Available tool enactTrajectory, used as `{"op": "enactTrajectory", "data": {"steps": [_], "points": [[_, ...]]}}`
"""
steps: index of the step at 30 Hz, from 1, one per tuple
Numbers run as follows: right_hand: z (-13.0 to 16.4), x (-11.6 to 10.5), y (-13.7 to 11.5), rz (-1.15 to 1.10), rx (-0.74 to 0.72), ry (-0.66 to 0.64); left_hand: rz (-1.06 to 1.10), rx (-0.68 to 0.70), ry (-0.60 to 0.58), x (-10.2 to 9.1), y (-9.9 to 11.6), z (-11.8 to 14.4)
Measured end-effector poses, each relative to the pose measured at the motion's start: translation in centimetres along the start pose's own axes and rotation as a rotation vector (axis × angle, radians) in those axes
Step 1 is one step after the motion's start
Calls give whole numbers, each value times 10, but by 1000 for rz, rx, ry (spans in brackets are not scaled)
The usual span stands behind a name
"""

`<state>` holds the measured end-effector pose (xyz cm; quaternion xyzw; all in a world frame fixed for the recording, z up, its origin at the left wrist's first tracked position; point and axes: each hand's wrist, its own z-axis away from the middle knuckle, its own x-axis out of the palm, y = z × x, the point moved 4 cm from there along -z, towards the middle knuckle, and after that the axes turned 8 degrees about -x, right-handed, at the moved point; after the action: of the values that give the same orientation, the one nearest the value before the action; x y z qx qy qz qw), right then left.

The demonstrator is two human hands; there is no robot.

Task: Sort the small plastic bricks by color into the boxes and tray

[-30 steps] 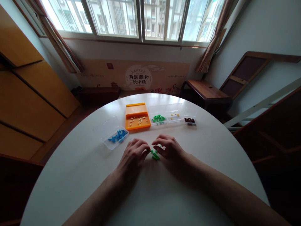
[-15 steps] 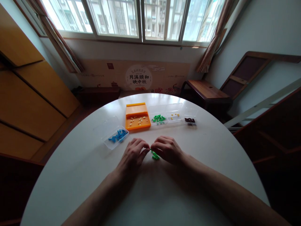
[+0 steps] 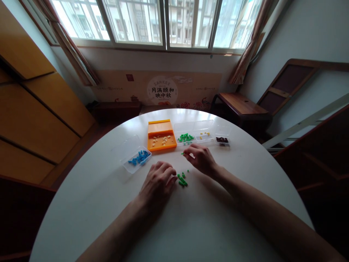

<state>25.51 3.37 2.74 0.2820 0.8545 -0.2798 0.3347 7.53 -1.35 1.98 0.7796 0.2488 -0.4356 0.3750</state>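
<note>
Nearest, on the white round table (image 3: 109, 218): left hand (image 3: 158, 183), palm down, fingers curled loosely, gripping nothing, fingertips just beside a small cluster of green pieces (image 3: 181, 179) lying loose on the tabletop. A little farther, right hand (image 3: 200, 158), raised slightly off the surface, thumb and forefinger pinched on a single green piece (image 3: 182, 153), between the cluster and the boxes. Beyond the hands, a row of open containers: clear box with blue pieces (image 3: 137, 159) to the left, orange tray (image 3: 160, 136) with pale bits, clear box with green pieces (image 3: 185, 137), clear box with a few yellow bits (image 3: 204, 134), small box with dark pieces (image 3: 222, 139) at the right end. Farthest back, a low printed board (image 3: 160, 89) under the window (image 3: 163, 22).
</note>
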Motion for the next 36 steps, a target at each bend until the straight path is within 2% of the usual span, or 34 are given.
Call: {"op": "enactTrajectory", "data": {"steps": [4, 6, 8, 11, 17, 23, 26, 31, 36], "points": [[-29, -14, 34, 4, 193, 143, 4, 5, -2, 0, -1, 2], [-37, -16, 48, 2, 261, 168, 3, 8, -1, 0, -2, 3], [-36, -15, 57, -16, 306, 166, 3, 9, -7, 1, -2, 3], [-21, -12, 60, -75, 346, 170, 5, 7, -15, 2, -3, 1], [17, -4, 42, -209, 337, 112, -24, 65, -20, 4, -3, -1], [22, 0, 14, -291, 269, 109, -11, 102, -13, 3, -1, -1], [20, 2, -5, -352, 230, 83, 22, 108, 53, -1, -2, -2], [19, 11, -33, -471, 116, -73, 84, 95, 198, -7, -4, -2], [21, 15, -39, -473, 31, -105, 57, 101, 257, -9, -2, -2]]}}
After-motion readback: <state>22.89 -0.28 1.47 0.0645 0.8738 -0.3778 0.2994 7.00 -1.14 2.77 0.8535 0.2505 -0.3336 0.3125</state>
